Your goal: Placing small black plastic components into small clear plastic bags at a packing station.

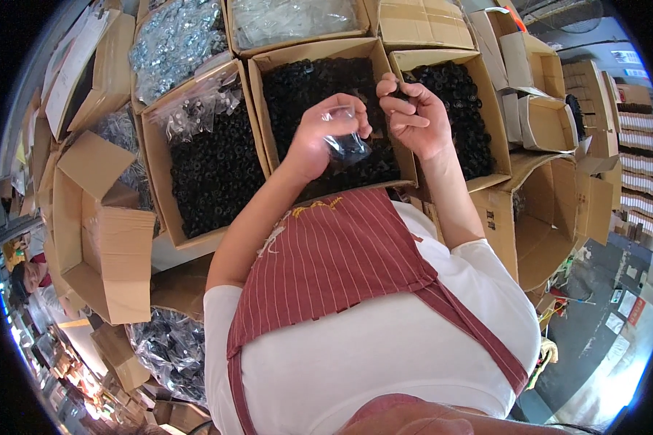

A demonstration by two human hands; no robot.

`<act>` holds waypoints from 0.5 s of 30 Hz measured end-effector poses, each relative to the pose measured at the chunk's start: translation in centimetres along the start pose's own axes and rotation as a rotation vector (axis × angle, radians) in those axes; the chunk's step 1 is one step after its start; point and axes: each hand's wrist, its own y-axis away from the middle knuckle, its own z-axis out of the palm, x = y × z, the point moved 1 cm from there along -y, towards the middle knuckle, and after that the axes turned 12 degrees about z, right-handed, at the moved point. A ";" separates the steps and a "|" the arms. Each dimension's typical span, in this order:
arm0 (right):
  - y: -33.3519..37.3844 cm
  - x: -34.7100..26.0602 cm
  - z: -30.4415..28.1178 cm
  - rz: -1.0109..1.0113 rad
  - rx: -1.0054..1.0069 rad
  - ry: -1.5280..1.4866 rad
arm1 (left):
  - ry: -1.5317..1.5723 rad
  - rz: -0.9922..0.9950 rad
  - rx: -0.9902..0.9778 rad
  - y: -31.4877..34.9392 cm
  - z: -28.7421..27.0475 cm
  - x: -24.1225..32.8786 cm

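My left hand [318, 130] is closed on the top of a small clear plastic bag [350, 148]. Dark pieces show through the bag's lower part. Close to its right, my right hand [422, 125] has its fingers curled, with thumb and forefinger pinched together. Something small and dark may be between those fingertips, but I cannot make it out. Both hands are above an open cardboard box of small black parts [315, 81]. Another box of black ring-shaped parts [453, 87] stands just beyond my right hand.
To the left is a box of black rings [214, 174] with a clear bag of shiny pieces [196, 112] on top. Farther back stand a box of bagged silvery parts [178, 47] and a box lined with clear plastic [294, 22]. Open cartons [548, 210] flank me.
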 end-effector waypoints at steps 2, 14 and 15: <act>0.6 -0.3 -0.4 -0.017 -0.004 -0.014 | 0.408 -0.031 -0.055 -0.3 -0.7 0.4; 1.8 0.6 1.1 -0.126 0.119 0.258 | 0.758 -0.092 -0.161 0.1 -0.8 1.5; 1.7 0.8 1.3 -0.112 0.133 0.264 | 0.800 -0.077 -0.199 0.0 -0.9 1.4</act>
